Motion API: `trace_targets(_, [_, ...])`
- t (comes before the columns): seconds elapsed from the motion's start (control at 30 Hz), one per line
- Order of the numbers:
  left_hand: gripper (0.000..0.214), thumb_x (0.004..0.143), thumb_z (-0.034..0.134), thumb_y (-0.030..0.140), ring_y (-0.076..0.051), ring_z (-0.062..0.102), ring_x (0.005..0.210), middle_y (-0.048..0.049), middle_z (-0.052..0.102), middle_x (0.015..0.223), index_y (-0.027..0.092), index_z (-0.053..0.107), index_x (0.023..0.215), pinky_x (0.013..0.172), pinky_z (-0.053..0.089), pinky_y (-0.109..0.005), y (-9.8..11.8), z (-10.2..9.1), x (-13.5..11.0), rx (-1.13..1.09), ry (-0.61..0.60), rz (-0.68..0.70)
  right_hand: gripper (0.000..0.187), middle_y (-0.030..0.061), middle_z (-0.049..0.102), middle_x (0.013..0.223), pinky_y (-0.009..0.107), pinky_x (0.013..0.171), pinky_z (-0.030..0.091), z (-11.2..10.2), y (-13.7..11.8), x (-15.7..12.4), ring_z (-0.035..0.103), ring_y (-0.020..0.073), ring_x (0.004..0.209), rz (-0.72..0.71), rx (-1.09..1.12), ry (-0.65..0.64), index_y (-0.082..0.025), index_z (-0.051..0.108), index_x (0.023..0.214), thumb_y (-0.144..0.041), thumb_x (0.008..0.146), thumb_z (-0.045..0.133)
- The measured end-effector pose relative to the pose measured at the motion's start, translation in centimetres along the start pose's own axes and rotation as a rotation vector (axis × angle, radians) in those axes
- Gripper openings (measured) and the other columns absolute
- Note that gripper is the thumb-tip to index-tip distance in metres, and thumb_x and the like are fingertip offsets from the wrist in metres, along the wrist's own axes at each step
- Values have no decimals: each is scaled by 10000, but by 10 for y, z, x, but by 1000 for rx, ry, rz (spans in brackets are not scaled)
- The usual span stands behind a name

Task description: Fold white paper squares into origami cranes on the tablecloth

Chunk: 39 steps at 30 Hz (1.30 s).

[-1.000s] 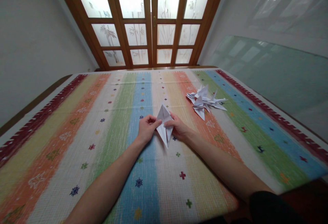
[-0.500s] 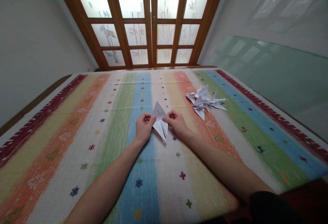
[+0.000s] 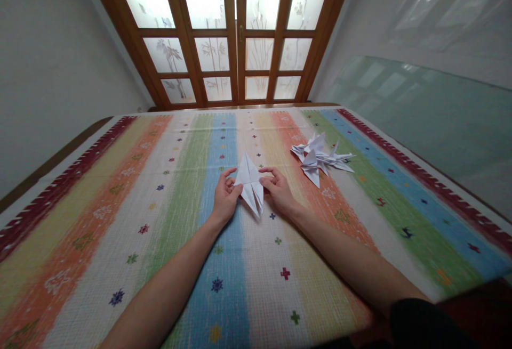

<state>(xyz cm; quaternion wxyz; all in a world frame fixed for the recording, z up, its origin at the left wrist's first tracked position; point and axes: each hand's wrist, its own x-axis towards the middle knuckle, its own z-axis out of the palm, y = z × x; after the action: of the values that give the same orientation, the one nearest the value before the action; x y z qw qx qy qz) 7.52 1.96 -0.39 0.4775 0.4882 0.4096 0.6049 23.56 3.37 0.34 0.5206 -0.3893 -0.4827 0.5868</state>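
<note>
A folded white sheet of origami paper (image 3: 249, 181) is held just over the table, a long diamond with its lower half split into two narrow points. At its left edge my left hand (image 3: 226, 194) grips it, the thumb on top and the index finger lifted away. On the opposite edge my right hand (image 3: 278, 187) holds the paper by the thumb, with its index finger raised off the sheet. The undersides of the paper and the fingertips behind it are hidden.
Several folded white paper cranes (image 3: 318, 158) lie in a heap to the right. A striped tablecloth (image 3: 168, 242) covers the table. Beyond the far edge stand wooden doors (image 3: 237, 66) with frosted panes, and a glass panel (image 3: 420, 120) leans at the right wall.
Both index fingers have lifted and straightened. The paper's outline has spread wider across the middle, and its two lower points show a clearer gap between them.
</note>
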Motion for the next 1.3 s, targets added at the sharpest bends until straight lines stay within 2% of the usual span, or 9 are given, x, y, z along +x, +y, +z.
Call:
trace_targets(0.17, [321, 699, 650, 209, -101, 549, 629, 13, 584, 788, 202, 561, 1008, 563, 418, -197, -2, 1, 1, 22, 36, 30, 352, -102, 541, 540, 202, 450, 356, -1, 0, 0, 477, 89, 441, -12, 29, -27, -238, 495, 939, -365, 687, 706])
trace_targets(0.33, [406, 736, 628, 232, -120, 567, 648, 15, 581, 795, 226, 506, 1124, 581, 436, -217, -5, 0, 1, 21, 13, 13, 357, -87, 566, 591, 195, 440, 349, 0, 0, 1, 482, 91, 456, -33, 17, -29, -248, 478, 930, -395, 696, 705])
trace_targets(0.57, [158, 772, 581, 225, -135, 595, 749, -14, 638, 868, 203, 593, 928, 655, 472, -232, -9, -4, 4, 134, 36, 95, 258, -72, 542, 612, 198, 453, 378, 0, 2, 3, 481, 90, 491, -62, 4, 20, -233, 496, 775, -337, 663, 704])
trace_targets(0.8, [366, 835, 503, 181, -172, 602, 987, -48, 664, 1083, 239, 671, 1154, 922, 468, -334, -3, -5, 0, 314, 26, 186, 242, -55, 579, 608, 218, 455, 417, -2, 3, 5, 504, 96, 481, 52, 52, 58, -215, 589, 788, -331, 621, 720])
trace_targets(0.97, [345, 798, 528, 157, -198, 552, 1139, -61, 593, 1224, 256, 730, 1060, 995, 435, -369, 2, -4, -2, 312, 36, 217, 286, -46, 587, 580, 221, 446, 420, -2, 4, 6, 515, 104, 478, 123, 129, 84, -203, 609, 751, -389, 596, 761])
trace_targets(1.1, [272, 749, 513, 129, -239, 529, 1203, -48, 571, 1322, 228, 765, 768, 1055, 378, -436, 4, -6, -4, 327, -17, 189, 363, -23, 581, 579, 226, 443, 416, -1, 3, 6, 511, 110, 495, 153, 179, 80, -188, 603, 706, -519, 637, 736])
trace_targets(1.17, [276, 763, 489, 153, -257, 522, 1225, -49, 575, 1337, 210, 743, 672, 1072, 351, -456, 4, -7, -5, 300, -56, 182, 352, -16, 611, 629, 230, 477, 434, 0, 3, 5, 535, 116, 538, 138, 171, 82, -191, 612, 724, -483, 609, 771])
trace_targets(1.23, [280, 799, 481, 203, -265, 523, 1232, -72, 604, 1303, 197, 736, 682, 1064, 355, -451, 4, -6, -5, 264, -78, 183, 355, -16, 643, 689, 239, 527, 453, 0, 3, 4, 561, 125, 588, 105, 147, 79, -201, 623, 772, -378, 542, 827])
trace_targets(1.3, [187, 790, 560, 256, -258, 574, 1154, -99, 637, 1240, 186, 732, 793, 979, 423, -412, 3, -4, -5, 237, -53, 167, 379, -15, 656, 723, 247, 560, 455, 0, 5, 4, 570, 129, 615, 66, 125, 82, -208, 632, 805, -299, 505, 843])
